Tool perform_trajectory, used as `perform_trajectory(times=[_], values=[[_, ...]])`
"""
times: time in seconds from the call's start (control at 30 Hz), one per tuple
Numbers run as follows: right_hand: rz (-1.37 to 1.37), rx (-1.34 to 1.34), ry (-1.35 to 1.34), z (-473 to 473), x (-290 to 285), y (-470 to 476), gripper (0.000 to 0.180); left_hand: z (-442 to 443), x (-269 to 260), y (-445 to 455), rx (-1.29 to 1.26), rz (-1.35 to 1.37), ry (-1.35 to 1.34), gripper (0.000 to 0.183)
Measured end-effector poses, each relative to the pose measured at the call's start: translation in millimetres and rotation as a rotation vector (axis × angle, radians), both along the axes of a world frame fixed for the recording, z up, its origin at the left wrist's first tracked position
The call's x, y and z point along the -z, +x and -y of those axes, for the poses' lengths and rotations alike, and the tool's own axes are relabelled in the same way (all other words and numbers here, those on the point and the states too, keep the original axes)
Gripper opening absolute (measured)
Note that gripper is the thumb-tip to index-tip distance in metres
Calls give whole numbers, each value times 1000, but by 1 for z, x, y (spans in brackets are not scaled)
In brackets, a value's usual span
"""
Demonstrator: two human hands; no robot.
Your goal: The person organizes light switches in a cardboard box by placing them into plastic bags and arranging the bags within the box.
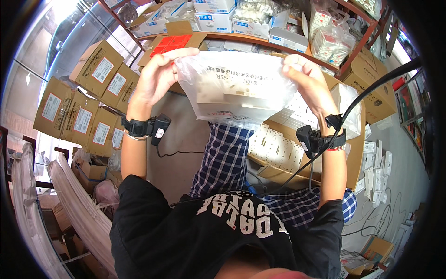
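A translucent plastic bag [240, 87] bearing printed writing is stretched between both hands in front of me. Pale, box-like pieces show blurrily through its film. My left hand [156, 76] grips the bag's upper left corner, with the thumb and index finger along the edge. My right hand [306, 76] pinches the upper right corner. Below and to the right of the bag, an opened cardboard carton [275, 172] holds rows of white plastic electrical boxes [275, 146] with slots and round marks.
Stacked cardboard cartons [82, 118] stand at left. Ahead, a metal-framed shelf [251, 36] bears boxes and bagged fittings. More white plastic parts [376, 174] lie on the floor at right. Black cables run past my right arm. Long wrapped bundles [80, 205] lie at lower left.
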State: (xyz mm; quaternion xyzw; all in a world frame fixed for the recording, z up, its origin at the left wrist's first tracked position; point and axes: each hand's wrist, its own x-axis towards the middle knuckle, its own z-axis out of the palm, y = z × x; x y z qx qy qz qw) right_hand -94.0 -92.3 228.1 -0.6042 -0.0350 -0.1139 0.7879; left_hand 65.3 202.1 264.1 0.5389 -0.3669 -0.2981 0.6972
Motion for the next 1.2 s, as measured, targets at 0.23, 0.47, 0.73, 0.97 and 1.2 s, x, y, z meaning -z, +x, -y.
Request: perform_trajectory(times=[0.23,0.47,0.73,0.97,1.2], values=[[182,328,-693,-7,-4,3,23,10,-6,-6,-226,556,324,37],[79,389,-840,-30,-16,1,19,16,-37,-30,-325,1134,674,29],[110,445,-867,-40,-23,-2,17,63,-10,-68,-585,1723,525,18],[509,887,-1704,-69,-24,-6,24,77,2,-60,-378,1487,426,11],[442,604,-1515,-69,-11,8,14,79,3,-68,-372,1414,333,4]])
